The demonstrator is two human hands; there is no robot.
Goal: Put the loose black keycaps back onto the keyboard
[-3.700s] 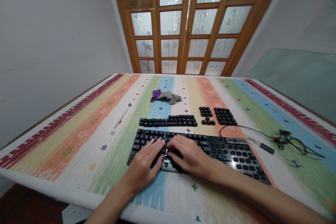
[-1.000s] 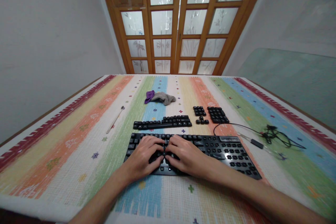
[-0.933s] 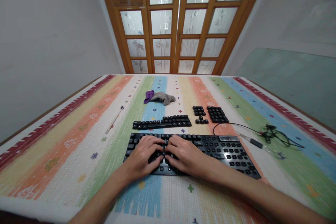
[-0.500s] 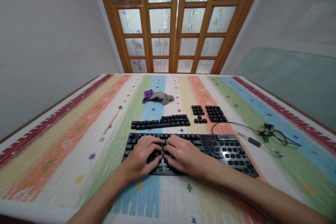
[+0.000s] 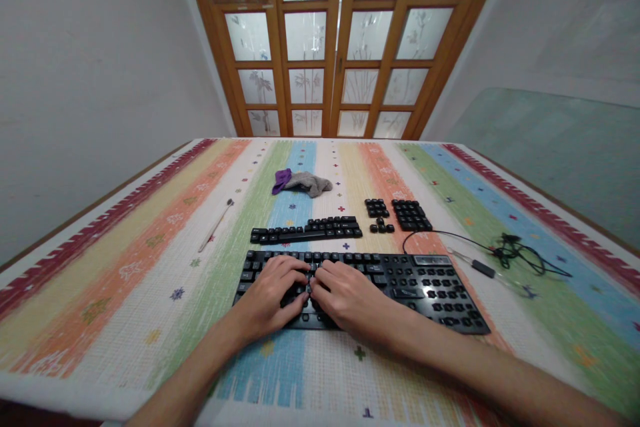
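Note:
The black keyboard (image 5: 390, 293) lies across the table in front of me. Keycaps sit on its left part, while its right part shows bare key posts. My left hand (image 5: 275, 288) rests over the left-middle keys, its thumb apart from its outstretched fingers and nothing seen in it. Right beside it, my right hand (image 5: 345, 290) has its fingers bent and drawn together at the middle keys; their tips hide whatever is between them. Both sets of fingertips nearly meet. Behind the keyboard lie rows of loose keycaps (image 5: 327, 228).
More loose keycaps stand in a block (image 5: 411, 215) and a smaller group (image 5: 376, 208) at the back right. A grey and purple cloth (image 5: 305, 183) lies farther off. A thin brush (image 5: 215, 225) is at the left; a tangled black cable (image 5: 520, 255) lies at the right.
My right thumb has drawn in closer to the bent fingers at the middle keys. My left hand stays nearly in place. The view has shifted slightly.

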